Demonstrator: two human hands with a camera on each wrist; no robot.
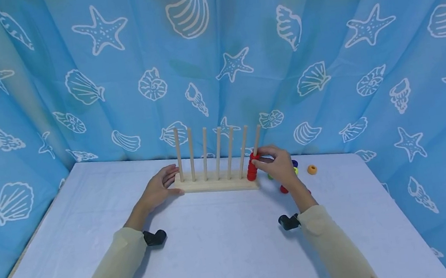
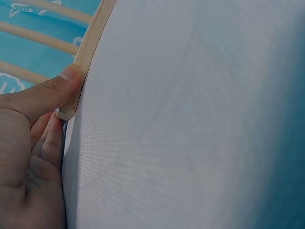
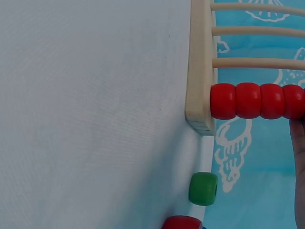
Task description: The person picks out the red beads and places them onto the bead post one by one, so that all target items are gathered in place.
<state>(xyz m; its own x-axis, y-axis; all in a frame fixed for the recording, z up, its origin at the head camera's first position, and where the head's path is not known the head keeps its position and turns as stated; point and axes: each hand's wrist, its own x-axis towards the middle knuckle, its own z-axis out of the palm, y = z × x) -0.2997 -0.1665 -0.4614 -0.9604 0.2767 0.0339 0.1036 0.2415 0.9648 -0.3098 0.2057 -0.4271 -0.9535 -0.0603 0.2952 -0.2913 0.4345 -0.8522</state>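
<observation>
A wooden peg stand (image 1: pixel 216 185) with several upright pegs stands toward the back of the white table. At its left end, my left hand (image 1: pixel 158 189) grips the base, thumb (image 2: pixel 70 76) on the front edge and fingers behind. Several red beads (image 3: pixel 248 100) are stacked on the rightmost peg; the other pegs are bare. My right hand (image 1: pixel 279 165) pinches a red bead (image 1: pixel 254 156) at the top of that stack, around the peg. In the right wrist view only a strip of this hand shows at the right edge, and the pinching fingertips are out of frame.
Loose beads lie right of the stand, partly hidden by the right hand: green (image 3: pixel 202 189), red (image 1: pixel 283 189), yellow (image 1: pixel 296 171), dark blue (image 1: pixel 295 163) and orange (image 1: pixel 312 169). A blue curtain (image 1: pixel 218 102) with white shells hangs right behind the table's back edge.
</observation>
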